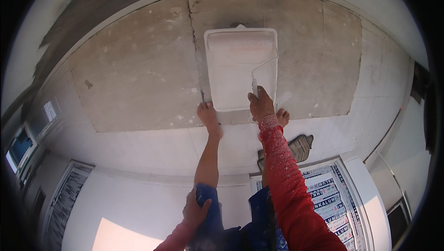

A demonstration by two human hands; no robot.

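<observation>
One white paint tray [233, 73] lies on a grey sheet of board [138, 70] spread over the pale tiled floor [152, 147]. The tray is rectangular with rounded corners; its inside is coated in white paint, smooth, with a deeper part at the far end. One ribbed white grid [266, 76] stands tilted inside the tray, at its right side.

The right hand [261, 104], sleeve in red cloth speckled with white spots, reaches down to the near right corner of the tray, and its fingers are closed on the lower edge of the grid. The left hand [196, 210] rests on the blue trouser cloth at the left knee, fingers curled onto the cloth, holding no tool.

Two bare feet are visible: the left foot [208, 117] stands just at the near edge of the tray, the right foot [282, 116] is partly hidden behind the right wrist. One grey sandal [298, 147] lies on the floor near the right foot. The board has many small white paint spots and a crack line running along it.
</observation>
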